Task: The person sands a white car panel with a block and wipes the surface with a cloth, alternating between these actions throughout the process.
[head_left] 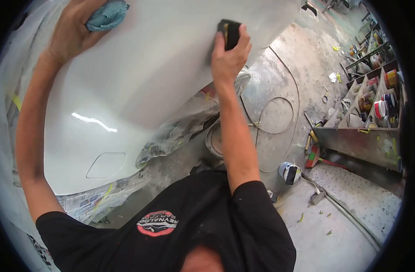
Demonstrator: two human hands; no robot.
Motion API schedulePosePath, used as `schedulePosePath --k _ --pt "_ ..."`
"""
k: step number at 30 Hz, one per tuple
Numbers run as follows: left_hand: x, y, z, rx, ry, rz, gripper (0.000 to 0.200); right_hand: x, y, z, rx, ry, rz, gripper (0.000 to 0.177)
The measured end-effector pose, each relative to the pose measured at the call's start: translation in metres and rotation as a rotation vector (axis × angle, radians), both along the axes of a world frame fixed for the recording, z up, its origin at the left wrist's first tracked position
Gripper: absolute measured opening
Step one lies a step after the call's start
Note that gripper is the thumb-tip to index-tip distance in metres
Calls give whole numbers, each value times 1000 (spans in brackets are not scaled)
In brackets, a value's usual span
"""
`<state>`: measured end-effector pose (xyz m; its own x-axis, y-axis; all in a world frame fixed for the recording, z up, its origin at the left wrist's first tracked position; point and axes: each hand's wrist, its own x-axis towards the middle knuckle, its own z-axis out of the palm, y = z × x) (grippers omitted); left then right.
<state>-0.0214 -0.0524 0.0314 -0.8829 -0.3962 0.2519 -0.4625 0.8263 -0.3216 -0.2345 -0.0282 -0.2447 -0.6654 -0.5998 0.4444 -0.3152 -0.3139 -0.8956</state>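
Note:
A pale grey-white car body panel fills the upper left and middle of the head view. At its top left, my left hand is closed on a bunched teal cloth. Farther right, my right hand grips a black sanding block with a yellowish strip on its side. That block lies against the panel near its right side; its underside is hidden. The outline of a fuel flap shows lower on the panel.
Newspaper masking covers the panel's lower edge, and more paper and film wraps the wheel area. A hose loops over the floor. A white bucket, a broom and a shelf of cans stand on the right.

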Motion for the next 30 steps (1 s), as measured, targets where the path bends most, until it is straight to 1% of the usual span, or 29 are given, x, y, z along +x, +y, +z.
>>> schedulePosePath --k 1,3,4,5,6,8,9,10,11,12,15,18,19,20,21,22,24,25,26,28,30 --pt "-2 2 -1 -25 5 -10 30 -3 -5 8 60 -68 1 63" --pt "-4 5 -3 -79 18 -27 30 7 3 5 32 -41 -20 63" --pt "-4 6 -1 -86 0 -22 30 15 9 2 15 -26 -30 63" --pt "-5 5 0 -90 -21 -21 30 27 23 -1 -37 46 -12 62" --pt "-6 4 0 -92 -42 -18 30 25 21 0 -31 54 -10 62" --pt "-5 4 2 -26 -7 17 30 16 15 2 -10 65 -4 61" --pt "-4 5 2 6 9 34 31 6 1 4 -26 109 -60 60" --pt "-1 6 1 15 10 12 31 -2 -3 17 127 5 -53 58" --pt "1 4 2 14 16 -13 32 -4 -4 18 130 -34 -67 58" --pt "1 2 3 9 21 -41 32 -6 -7 20 129 -74 -83 58" --pt "-2 3 5 -69 -15 -66 33 28 28 8 -8 52 6 59" --pt "-3 2 1 2 61 -55 32 8 -3 -3 -44 90 -70 58" --pt "-3 7 0 22 47 -18 32 -10 -12 6 148 -19 -73 58" --pt "-6 12 1 28 40 15 32 -29 -20 9 271 -37 -73 61" --pt "-9 13 5 26 34 43 32 -44 -27 1 235 -41 -99 66" --pt "-8 10 7 2 32 9 32 -54 -29 -1 196 -44 -121 72" --pt "0 4 5 -20 23 -48 31 -71 -2 -9 381 96 83 81" --pt "0 3 6 -27 24 -33 32 -79 15 -12 473 168 187 86" --pt "0 3 5 -30 25 -19 32 -87 24 -25 444 289 349 104" --pt "-3 7 4 -11 21 23 32 -93 48 8 673 340 664 114" --pt "-10 15 8 15 19 74 33 -94 42 5 627 455 757 121"
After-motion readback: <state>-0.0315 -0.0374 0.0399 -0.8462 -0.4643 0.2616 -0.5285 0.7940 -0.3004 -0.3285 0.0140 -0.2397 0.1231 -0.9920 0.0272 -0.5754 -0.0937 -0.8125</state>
